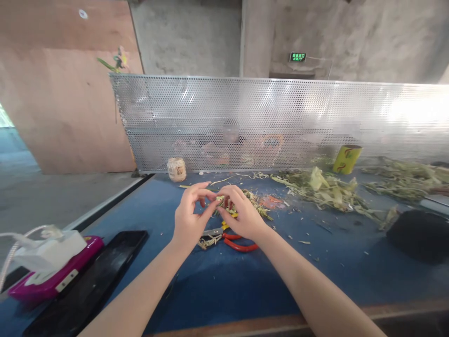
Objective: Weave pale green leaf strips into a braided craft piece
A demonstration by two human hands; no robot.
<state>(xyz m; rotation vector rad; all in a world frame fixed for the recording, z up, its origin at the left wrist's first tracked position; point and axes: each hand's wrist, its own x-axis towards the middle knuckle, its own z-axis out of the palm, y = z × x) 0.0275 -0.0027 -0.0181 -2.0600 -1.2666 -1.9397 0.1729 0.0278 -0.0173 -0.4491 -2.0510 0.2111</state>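
My left hand (191, 213) and my right hand (243, 213) meet over the blue table, thumbs and forefingers pinched close together. Whatever they hold is too small to make out; pale green plant bits show right at the fingertips. Below the hands lies a pair of scissors with red handles (240, 244) and a grey blade (213, 232). Beside the blade rests a small braided straw-coloured piece (209, 241). Something yellow (225, 225) lies partly hidden by my right hand. Behind that hand spreads a heap of shredded green-yellow plant strips (257, 206).
A ball of twine (176, 169) stands near the perforated metal screen (206, 117). Dried husks (326, 192) and a yellow tin (346, 159) are at the back right, a black object (419, 236) nearer. At left lie a black phone (94, 276) and a purple power strip (45, 285).
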